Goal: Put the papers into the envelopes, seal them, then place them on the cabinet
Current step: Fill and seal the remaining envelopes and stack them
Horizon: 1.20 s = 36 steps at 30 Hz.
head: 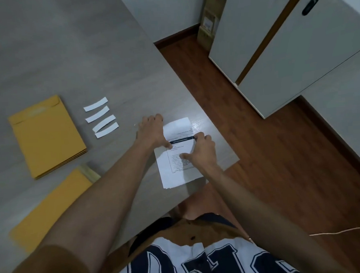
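Four white strips [101, 117] lie between envelopes [46, 136] and papers [177, 153]

The scene is dim and flat, with a greyish cast and soft, compressed detail throughout. A patch of glare sits on the grey wood-grain table [70, 58] just beside the stack of white printed papers [177, 167], whose upper part is washed out so its text is unreadable. Faint, diffuse shadows fall beneath the forearms. Wide-angle distortion bends the white cabinet [295, 53] and the table's edges. The nearer flat yellow paper envelope [43, 210] and the sleeves at the bottom are blurred.
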Tool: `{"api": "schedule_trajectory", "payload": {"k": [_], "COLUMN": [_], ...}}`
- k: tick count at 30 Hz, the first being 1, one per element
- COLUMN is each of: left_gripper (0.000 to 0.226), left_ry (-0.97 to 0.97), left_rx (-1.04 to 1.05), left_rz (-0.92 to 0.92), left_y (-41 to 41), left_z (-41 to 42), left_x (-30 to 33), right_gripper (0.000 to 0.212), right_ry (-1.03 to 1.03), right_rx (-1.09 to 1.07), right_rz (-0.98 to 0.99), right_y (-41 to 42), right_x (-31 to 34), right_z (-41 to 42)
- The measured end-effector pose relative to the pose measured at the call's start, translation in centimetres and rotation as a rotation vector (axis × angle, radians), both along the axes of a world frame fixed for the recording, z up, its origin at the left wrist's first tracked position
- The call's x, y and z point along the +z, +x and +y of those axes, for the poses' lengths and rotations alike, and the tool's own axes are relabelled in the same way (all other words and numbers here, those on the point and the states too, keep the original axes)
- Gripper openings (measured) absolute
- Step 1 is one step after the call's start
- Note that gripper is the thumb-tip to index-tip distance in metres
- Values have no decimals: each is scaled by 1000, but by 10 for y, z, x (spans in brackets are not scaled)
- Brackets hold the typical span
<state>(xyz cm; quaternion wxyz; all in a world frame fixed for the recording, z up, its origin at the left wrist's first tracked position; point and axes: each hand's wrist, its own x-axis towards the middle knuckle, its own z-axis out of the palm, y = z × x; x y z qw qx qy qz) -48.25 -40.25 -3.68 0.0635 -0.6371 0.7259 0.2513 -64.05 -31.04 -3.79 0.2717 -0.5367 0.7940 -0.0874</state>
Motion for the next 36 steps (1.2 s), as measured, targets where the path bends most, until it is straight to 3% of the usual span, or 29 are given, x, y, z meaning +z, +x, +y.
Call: {"api": "schedule_trajectory", "payload": {"k": [3,6,9,12,18,24,27,31,36], "left_gripper": [73,48,38,32,29,45,45,33,26], "left_ry": [68,168,291,292,270,144,104,-1,-143], "left_rx": [36,81,151,220,721,970,1003,811,762], "left_rz": [45,204,363,445,964,1148,1096,773,812], "left_y": [-3,-6,-3,12,72,104,111,121,123], "left_z": [-4,-8,-9,-1,40,72,83,91,93], "left_x": [6,12,23,34,54,44,40,44,55], "right_gripper": [74,75,76,76,62,64,46,46,31], "right_ry": [0,0,-13,-23,-14,66,145,122,-12], "right_rx": [2,17,33,33,-195,-398,-237,-143,63], "right_rz": [-13,-5,-7,-48,-618,-1154,-1131,-965,-871], "right_y": [0,-1,-1,-1,-11,20,33,38,35], "right_x": [-1,-1,-2,-3,16,25,34,35,50], "right_z": [0,-1,0,0,-25,-45,-43,-48,-55]}}
